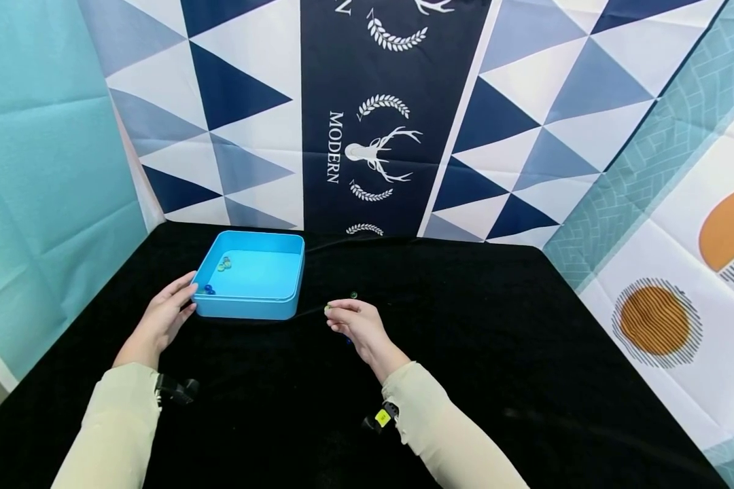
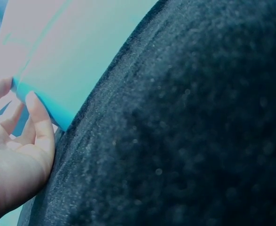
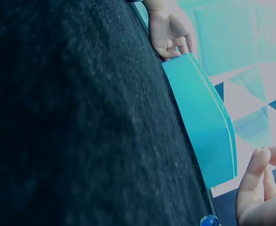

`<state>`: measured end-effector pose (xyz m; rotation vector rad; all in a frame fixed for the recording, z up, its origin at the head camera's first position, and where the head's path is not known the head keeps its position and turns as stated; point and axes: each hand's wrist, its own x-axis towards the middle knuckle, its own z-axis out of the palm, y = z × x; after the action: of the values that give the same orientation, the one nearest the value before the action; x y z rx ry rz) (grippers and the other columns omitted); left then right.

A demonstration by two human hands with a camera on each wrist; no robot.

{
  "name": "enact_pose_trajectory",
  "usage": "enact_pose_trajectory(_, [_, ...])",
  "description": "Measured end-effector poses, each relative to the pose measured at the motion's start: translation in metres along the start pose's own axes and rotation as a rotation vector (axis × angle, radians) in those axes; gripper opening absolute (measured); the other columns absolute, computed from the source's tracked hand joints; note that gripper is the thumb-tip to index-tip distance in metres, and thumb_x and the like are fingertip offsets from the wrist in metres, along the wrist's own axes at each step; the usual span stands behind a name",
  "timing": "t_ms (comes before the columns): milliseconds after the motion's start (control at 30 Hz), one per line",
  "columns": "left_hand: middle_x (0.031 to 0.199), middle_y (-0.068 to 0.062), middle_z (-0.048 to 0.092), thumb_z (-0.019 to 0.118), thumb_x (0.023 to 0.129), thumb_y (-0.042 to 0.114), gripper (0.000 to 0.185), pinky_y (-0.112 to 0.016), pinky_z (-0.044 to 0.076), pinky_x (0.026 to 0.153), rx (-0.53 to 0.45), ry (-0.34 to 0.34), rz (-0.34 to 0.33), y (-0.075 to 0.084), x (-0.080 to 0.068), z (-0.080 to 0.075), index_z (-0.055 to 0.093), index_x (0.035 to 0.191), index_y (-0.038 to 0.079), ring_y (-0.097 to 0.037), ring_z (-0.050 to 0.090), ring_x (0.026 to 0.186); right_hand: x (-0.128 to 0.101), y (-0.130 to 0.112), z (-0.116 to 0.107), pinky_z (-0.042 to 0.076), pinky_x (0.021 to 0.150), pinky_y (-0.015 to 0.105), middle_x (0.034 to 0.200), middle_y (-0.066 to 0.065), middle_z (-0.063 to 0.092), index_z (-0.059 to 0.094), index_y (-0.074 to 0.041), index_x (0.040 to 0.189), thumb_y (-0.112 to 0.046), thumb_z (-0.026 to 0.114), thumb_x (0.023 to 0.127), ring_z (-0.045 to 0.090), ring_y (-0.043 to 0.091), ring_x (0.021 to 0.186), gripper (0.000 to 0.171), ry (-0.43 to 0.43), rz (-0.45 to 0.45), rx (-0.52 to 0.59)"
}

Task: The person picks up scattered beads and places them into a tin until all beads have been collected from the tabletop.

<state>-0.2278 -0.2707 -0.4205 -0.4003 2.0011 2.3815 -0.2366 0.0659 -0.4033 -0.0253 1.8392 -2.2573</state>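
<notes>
A blue open-topped box (image 1: 247, 309) stands on the black cloth, left of the middle. My left hand (image 1: 162, 316) holds it by its near left corner, with thumb and fingers at the rim and side wall in the left wrist view. Inside lie a few blue marbles (image 1: 208, 289) and some pale green ones (image 1: 223, 264). My right hand (image 1: 362, 329), raised to the right of the box, pinches a small green marble (image 1: 327, 308) between thumb and fingertips. Just beyond that hand is another green marble (image 1: 354, 295). A blue marble (image 3: 209, 220) on the cloth shows beneath the hand.
Black cloth (image 1: 495, 353) covers the table. Behind it hangs a patterned curtain (image 1: 367, 136), with a light blue one (image 1: 49, 170) on the left and a printed one (image 1: 667, 326) on the right. Each wrist wears a small black camera (image 1: 177, 389).
</notes>
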Motion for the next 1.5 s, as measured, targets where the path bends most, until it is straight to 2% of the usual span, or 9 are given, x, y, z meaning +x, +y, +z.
enact_pose_trajectory(233, [0.154,-0.003,0.017,0.059,0.091,0.036,0.068,-0.011,0.042,0.075,-0.009,0.0,-0.007,-0.001,0.001,0.0,0.027,0.148,0.017,-0.013,0.034,0.119,0.004,0.002,0.012,0.049,0.06,0.02,0.084,0.008,0.066,0.057,0.016,0.111,0.006,0.064,0.081,0.059,0.01,0.063,0.032,-0.012,-0.02,0.017])
enact_pose_trajectory(533, [0.154,-0.004,0.014,0.059,0.091,0.038,0.069,-0.011,0.042,0.075,-0.001,0.004,-0.009,-0.001,0.001,-0.002,0.026,0.148,0.017,-0.014,0.031,0.123,0.01,-0.002,0.028,0.05,0.062,0.022,0.089,0.011,0.067,0.062,0.01,0.105,0.005,0.065,0.082,0.06,0.012,0.066,0.024,-0.029,-0.032,0.002])
enact_pose_trajectory(667, [0.154,-0.003,0.015,0.059,0.091,0.037,0.07,-0.011,0.042,0.075,-0.008,0.002,-0.012,-0.001,0.002,-0.002,0.026,0.148,0.017,-0.014,0.031,0.122,0.013,-0.004,0.039,0.05,0.061,0.021,0.083,0.009,0.067,0.061,0.012,0.107,0.006,0.065,0.082,0.06,0.011,0.063,0.027,-0.033,-0.038,0.0])
enact_pose_trajectory(833, [0.154,-0.003,0.015,0.059,0.091,0.038,0.069,-0.01,0.042,0.075,-0.004,0.006,-0.013,-0.002,0.003,-0.001,0.026,0.148,0.018,-0.014,0.031,0.122,0.018,-0.004,0.051,0.051,0.061,0.023,0.076,0.006,0.066,0.065,0.009,0.101,0.005,0.067,0.081,0.061,0.012,0.062,0.021,-0.036,-0.049,-0.021])
enact_pose_trajectory(1100, [0.154,-0.003,0.016,0.06,0.09,0.038,0.07,-0.01,0.042,0.074,-0.012,0.005,-0.002,-0.001,0.001,-0.001,0.026,0.148,0.017,-0.014,0.033,0.12,0.025,-0.003,0.065,0.053,0.065,0.027,0.074,0.006,0.065,0.066,0.005,0.097,0.003,0.067,0.081,0.061,0.012,0.062,0.017,-0.036,-0.066,-0.044])
enact_pose_trajectory(1500, [0.154,-0.003,0.017,0.06,0.09,0.037,0.07,-0.011,0.043,0.075,-0.013,0.0,0.002,0.001,0.001,-0.001,0.027,0.148,0.016,-0.011,0.037,0.114,0.031,-0.004,0.08,0.053,0.065,0.027,0.07,0.006,0.065,0.066,0.005,0.097,0.006,0.065,0.081,0.061,0.012,0.06,0.016,-0.018,-0.076,-0.021])
